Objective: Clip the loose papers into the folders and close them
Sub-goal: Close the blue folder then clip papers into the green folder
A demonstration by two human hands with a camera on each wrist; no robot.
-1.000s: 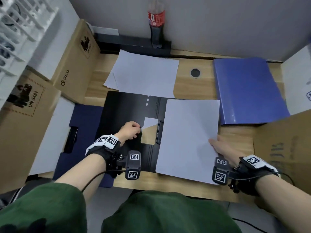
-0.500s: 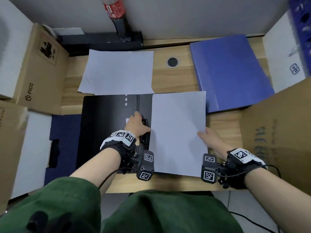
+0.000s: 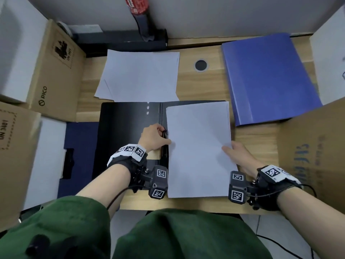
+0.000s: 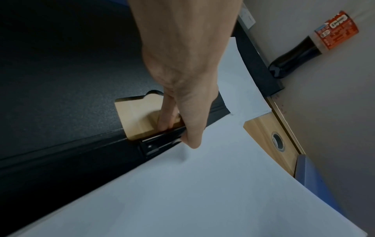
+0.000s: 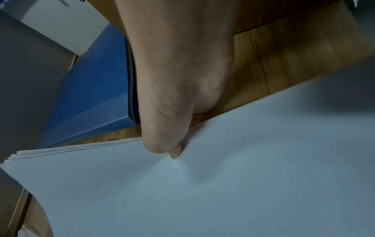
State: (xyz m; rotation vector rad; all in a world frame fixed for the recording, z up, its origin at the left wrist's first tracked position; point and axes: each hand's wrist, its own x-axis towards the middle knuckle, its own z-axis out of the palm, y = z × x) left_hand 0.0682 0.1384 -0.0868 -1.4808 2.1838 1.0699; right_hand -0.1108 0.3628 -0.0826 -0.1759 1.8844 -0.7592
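Note:
An open black folder [image 3: 123, 131] lies flat on the wooden desk, a stack of white papers [image 3: 199, 146] on its right half. My left hand [image 3: 155, 137] grips the black clip [image 4: 162, 142] at the folder's spine, fingers curled under its lever and thumb on the paper's left edge. My right hand [image 3: 237, 154] pinches the stack's right edge, thumb on top [image 5: 174, 154]. More loose white sheets [image 3: 140, 75] lie behind the folder. A closed blue folder [image 3: 268, 77] rests at the back right.
Cardboard boxes [image 3: 54, 66] stand along the left, and another box [image 3: 315, 156] on the right. A cola bottle [image 3: 140, 15] stands on a black bar at the back wall. A dark blue folder [image 3: 78, 146] lies partly under the black one. A round cable hole [image 3: 201, 64] sits mid-desk.
My left hand has moved right from the folder's cut-out to the clip at the spine. The paper stack has shifted left against the clip, with my right hand still holding its edge.

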